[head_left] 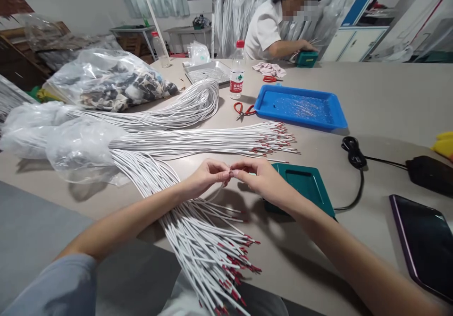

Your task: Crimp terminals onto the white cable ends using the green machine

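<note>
My left hand [204,180] is closed in a pinch on a white cable [218,192], part of which shows just below the fingers. My right hand [264,180] meets it fingertip to fingertip, pinching the small end of that cable; the fingers largely hide this end. Under my left forearm a bundle of white cables [198,240] with red tips fans toward the table's front edge. A second bundle of white cables [198,141] lies straight behind my hands. Beside and partly beneath my right hand sits a green box-shaped device [320,191] with a black cord.
Behind are a blue tray [300,121] with small scraps, red-handled snips [241,112], a water bottle [237,72] and a looped cable bundle [191,106]. To the right lie a phone [424,245] and black adapter [430,174]. Across the table a person [264,32] works at another green device.
</note>
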{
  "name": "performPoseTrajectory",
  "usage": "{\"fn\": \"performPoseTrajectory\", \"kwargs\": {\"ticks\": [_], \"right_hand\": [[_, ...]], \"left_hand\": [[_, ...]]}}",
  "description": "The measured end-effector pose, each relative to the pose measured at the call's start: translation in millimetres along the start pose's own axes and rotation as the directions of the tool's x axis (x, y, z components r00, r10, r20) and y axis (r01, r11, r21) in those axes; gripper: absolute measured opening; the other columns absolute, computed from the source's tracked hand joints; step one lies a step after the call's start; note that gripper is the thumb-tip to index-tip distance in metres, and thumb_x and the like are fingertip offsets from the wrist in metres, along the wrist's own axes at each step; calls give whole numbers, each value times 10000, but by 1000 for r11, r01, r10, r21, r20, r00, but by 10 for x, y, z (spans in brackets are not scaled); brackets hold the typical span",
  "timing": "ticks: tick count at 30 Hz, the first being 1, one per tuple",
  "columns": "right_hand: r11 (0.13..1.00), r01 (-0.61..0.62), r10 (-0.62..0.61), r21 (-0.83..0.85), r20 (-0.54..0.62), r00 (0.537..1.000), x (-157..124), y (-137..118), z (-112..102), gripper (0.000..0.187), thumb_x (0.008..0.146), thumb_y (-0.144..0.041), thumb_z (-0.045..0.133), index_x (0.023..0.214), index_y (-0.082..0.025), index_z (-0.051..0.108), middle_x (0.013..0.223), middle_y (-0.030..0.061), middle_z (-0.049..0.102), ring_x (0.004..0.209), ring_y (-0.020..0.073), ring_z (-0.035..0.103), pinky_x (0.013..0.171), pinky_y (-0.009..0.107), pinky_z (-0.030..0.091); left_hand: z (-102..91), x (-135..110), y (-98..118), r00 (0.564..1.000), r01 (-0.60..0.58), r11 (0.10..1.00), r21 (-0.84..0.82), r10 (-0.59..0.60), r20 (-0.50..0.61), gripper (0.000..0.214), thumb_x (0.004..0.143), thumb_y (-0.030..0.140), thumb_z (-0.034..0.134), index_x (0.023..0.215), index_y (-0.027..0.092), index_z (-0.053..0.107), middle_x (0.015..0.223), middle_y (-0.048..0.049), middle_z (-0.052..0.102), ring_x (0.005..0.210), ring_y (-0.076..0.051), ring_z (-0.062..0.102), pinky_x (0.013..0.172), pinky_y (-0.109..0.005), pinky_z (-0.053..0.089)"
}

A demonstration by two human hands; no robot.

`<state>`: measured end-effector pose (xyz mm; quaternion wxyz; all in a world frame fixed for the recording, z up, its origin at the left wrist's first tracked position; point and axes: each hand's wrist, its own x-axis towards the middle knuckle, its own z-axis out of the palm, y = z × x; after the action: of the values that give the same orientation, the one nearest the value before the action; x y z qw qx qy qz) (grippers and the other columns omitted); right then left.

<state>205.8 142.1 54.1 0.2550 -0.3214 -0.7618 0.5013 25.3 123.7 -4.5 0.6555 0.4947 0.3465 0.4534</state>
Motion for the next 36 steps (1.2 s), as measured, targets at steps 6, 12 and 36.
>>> {"fn": "performPoseTrajectory", "kwargs": {"ticks": [6, 12, 36], "right_hand": [[999, -12, 17, 42, -121, 992, 3, 11, 72, 153, 799, -257, 577, 798, -145, 681, 763, 42, 682, 688, 139, 581, 607, 263, 441], [1000, -12, 15, 20, -111, 994, 18, 50, 101, 132, 805, -239, 570, 747, -146, 644, 704, 24, 643, 677, 134, 559, 591, 256, 411], [847, 205, -399, -490, -331, 855, -33, 210, 186, 171, 836, -178, 580, 1003, -201, 608, 893, 50, 586, 771, 150, 562, 592, 270, 468]], "left_hand": [[-28, -18, -23, 999, 25, 999, 40, -24, -29, 314, 693, 383, 736, 640, 86, 648, 549, 5, 497, 515, -50, 370, 470, -186, 269], [-8, -5, 12, 990, 136, 990, -24, -136, 34, 370, 615, 428, 779, 641, 89, 632, 505, 29, 464, 449, -34, 331, 428, -180, 226], [-25, -17, 2, 985, 152, 966, -211, -129, 119, 246, 631, 279, 792, 698, 89, 651, 604, -1, 610, 427, -39, 504, 417, -153, 373]]}}
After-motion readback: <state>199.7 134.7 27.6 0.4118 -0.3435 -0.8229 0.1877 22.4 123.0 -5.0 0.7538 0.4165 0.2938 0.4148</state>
